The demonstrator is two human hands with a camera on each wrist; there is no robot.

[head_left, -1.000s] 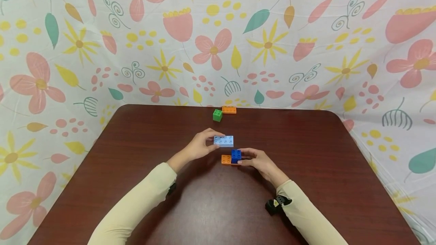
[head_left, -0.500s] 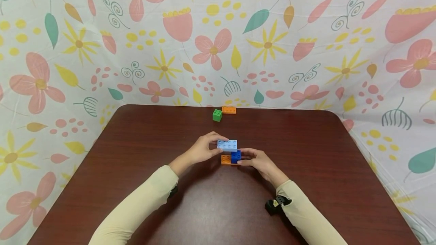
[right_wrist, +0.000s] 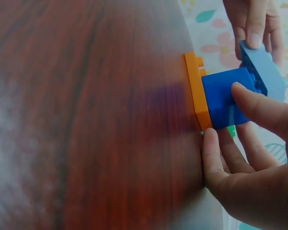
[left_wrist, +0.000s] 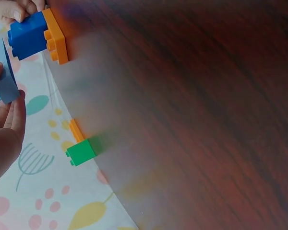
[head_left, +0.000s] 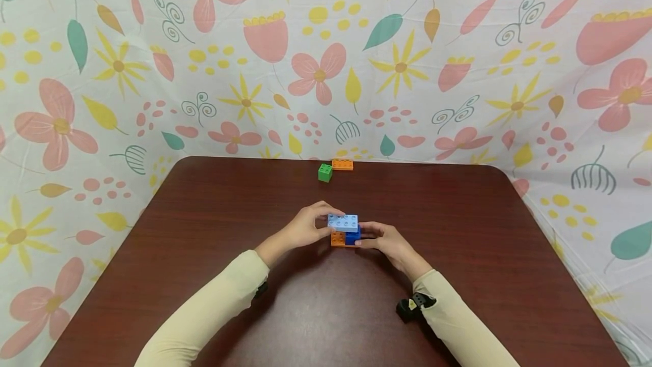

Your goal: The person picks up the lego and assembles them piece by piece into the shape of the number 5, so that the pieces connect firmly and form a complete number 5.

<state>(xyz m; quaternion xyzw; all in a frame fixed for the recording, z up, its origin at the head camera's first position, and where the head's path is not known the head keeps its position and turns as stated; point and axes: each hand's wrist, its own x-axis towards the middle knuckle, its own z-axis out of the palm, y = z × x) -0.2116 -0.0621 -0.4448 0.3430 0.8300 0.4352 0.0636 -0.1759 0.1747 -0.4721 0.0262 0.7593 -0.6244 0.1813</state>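
On the bench, the left hand pinches a pale blue brick while the right hand pinches a dark blue block.

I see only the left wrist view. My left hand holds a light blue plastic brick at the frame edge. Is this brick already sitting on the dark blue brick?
Observer: Not seated, it seems. In the right wrist view the light blue plastic brick is tilted against the top of the dark blue plastic brick.
Operator: What does the right hand do?
Observer: The right hand grips the dark blue brick; a fingertip presses on its side.
Operator: Is the thin orange plate lying on the table?
Observer: Yes. In the head view the thin orange plastic plate lies on the dark wooden table, under the dark blue brick.
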